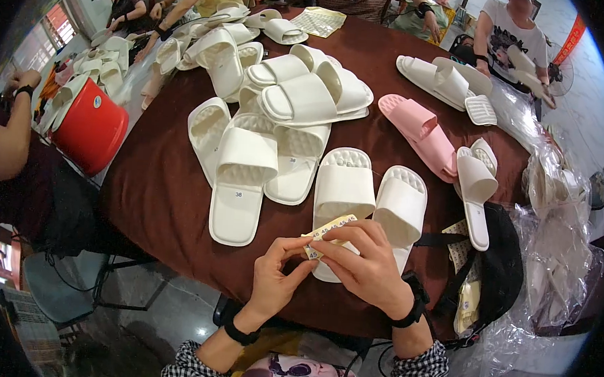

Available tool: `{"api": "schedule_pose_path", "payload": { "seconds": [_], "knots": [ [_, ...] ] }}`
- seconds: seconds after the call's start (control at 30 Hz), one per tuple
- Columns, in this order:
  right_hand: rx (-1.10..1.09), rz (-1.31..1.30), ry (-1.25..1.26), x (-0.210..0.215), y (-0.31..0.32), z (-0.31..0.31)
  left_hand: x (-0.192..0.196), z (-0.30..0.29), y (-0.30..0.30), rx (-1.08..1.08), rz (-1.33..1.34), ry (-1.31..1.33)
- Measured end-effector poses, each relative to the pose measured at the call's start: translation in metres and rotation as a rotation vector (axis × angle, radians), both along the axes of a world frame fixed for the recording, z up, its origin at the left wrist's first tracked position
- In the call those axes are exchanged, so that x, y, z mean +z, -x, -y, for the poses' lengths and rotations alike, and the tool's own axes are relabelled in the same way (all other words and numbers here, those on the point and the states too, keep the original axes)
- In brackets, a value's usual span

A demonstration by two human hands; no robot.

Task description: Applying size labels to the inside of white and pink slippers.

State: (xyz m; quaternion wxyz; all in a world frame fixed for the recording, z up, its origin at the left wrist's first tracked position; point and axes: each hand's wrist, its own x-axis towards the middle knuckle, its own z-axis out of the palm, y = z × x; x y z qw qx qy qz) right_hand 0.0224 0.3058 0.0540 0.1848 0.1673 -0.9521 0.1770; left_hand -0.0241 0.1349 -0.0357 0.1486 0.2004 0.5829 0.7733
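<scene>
A small folded sheet of size stickers, pale yellow with printed labels, is held up between my two hands. My right hand grips it, fingers closed over its right part. With thumb and fingers pinched at the sheet's left end is my left hand; whether a single sticker is between its fingertips I cannot tell. Just beyond the hands lie a white slipper and a second white slipper, side by side, toes away from me. My hands partly cover both heels.
White slippers are heaped left of centre on the brown-covered table. To the right lie a pink slipper, more white slippers, a black bag and clear plastic bags. A red bucket stands at left; several people work around.
</scene>
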Motion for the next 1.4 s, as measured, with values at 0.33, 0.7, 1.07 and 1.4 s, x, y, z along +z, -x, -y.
{"api": "schedule_pose_path", "payload": {
  "seconds": [0.33,0.7,1.07,1.4],
  "knots": [
    [0.022,-0.018,-0.033,0.0007,0.0019,0.0015,-0.0025,-0.0008,0.0002,0.016,-0.102,0.037],
    [0.026,-0.025,0.022,0.001,0.003,0.0007,-0.0003,-0.0016,0.0009,0.031,-0.107,0.06],
    [0.044,-0.036,-0.05,-0.0001,0.0056,0.0014,0.0025,-0.0007,0.0016,0.035,-0.181,0.111],
    [0.005,0.015,0.05,0.0047,0.006,-0.0001,0.0049,-0.0023,0.0052,0.064,-0.188,0.122]
  ]
}}
